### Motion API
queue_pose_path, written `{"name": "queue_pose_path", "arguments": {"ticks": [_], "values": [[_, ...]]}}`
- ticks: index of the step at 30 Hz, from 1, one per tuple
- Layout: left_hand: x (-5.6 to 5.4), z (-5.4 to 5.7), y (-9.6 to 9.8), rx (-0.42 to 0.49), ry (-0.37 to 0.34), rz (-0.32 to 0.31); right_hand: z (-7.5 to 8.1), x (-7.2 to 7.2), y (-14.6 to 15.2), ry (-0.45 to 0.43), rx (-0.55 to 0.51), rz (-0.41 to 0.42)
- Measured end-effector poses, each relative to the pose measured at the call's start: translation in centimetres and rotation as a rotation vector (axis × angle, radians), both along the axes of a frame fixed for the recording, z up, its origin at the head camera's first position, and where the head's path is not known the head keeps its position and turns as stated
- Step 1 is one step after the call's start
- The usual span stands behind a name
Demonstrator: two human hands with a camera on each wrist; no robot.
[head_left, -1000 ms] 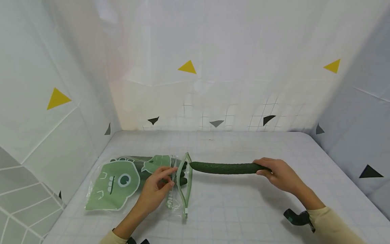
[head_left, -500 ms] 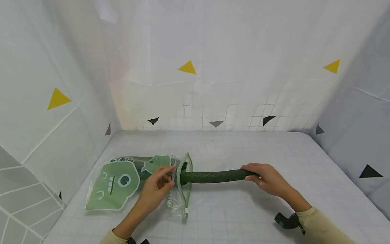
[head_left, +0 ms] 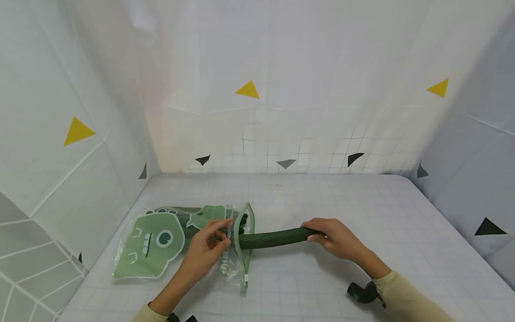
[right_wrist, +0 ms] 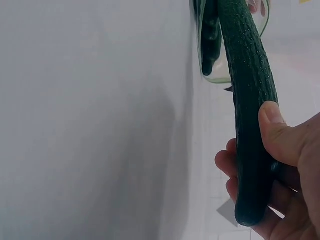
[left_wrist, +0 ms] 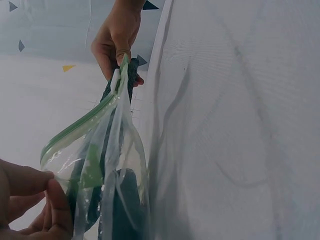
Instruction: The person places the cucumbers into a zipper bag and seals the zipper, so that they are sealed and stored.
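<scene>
My right hand [head_left: 335, 238] grips a long dark green cucumber [head_left: 277, 238] by its right end. The cucumber's other end is inside the open mouth of a clear zip bag [head_left: 150, 250] printed with a green monster. In the left wrist view, my left hand [left_wrist: 37, 205] pinches the bag's film between thumb and forefinger, just behind the green zip edge [left_wrist: 75, 127], and the mouth gapes. Several other cucumbers lie inside the bag, their ends [head_left: 243, 218] showing at the mouth. The right wrist view shows the thumb [right_wrist: 277, 132] lying along the held cucumber, with fingers around its far side.
The bag lies flat on a white gridded table [head_left: 306, 281]. A white zip slider [head_left: 246, 278] sits at the near end of the bag's mouth. Pale sheet walls with yellow and black triangles stand at the back and both sides.
My right hand has moved left and slightly toward me, bringing the cucumber's tip from just outside the bag's mouth to inside it. The left hand and bag have stayed in place.
</scene>
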State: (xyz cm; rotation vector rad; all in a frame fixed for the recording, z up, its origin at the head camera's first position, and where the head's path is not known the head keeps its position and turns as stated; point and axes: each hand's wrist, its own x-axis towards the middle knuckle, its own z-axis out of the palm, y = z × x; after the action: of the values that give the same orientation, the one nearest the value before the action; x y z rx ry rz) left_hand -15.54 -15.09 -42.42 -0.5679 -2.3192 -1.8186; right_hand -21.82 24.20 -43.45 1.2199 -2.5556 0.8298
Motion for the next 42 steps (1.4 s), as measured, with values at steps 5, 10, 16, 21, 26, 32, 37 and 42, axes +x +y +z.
{"name": "queue_pose_path", "arguments": {"ticks": [5,10,16,21,26,32,37,42], "values": [[0.0,0.2,-0.1,0.022,0.012,-0.003,-0.2,-0.1,-0.6,-0.032,-0.013,0.021],[0.1,0.3,-0.1,0.019,0.007,-0.002,-0.5,-0.3,-0.6,-0.064,-0.021,0.032],[0.1,0.2,0.0,0.022,0.003,0.002,-1.3,-0.7,-0.1,-0.102,-0.017,0.038],[0.2,0.0,0.0,0.026,0.011,-0.003,-1.4,-0.7,-0.4,-0.098,-0.008,0.057],[0.1,-0.1,-0.1,0.024,0.025,-0.012,-1.1,-0.6,-1.9,-0.093,0.003,0.074],[0.0,0.0,-0.1,0.030,0.039,-0.023,-0.7,-0.2,-4.5,-0.047,0.031,0.082],[0.0,0.0,0.0,0.031,0.033,-0.028,0.0,0.5,-7.0,-0.021,0.080,0.072],[0.0,0.0,-0.1,0.029,0.027,-0.030,0.2,1.0,-9.6,0.012,0.110,0.069]]}}
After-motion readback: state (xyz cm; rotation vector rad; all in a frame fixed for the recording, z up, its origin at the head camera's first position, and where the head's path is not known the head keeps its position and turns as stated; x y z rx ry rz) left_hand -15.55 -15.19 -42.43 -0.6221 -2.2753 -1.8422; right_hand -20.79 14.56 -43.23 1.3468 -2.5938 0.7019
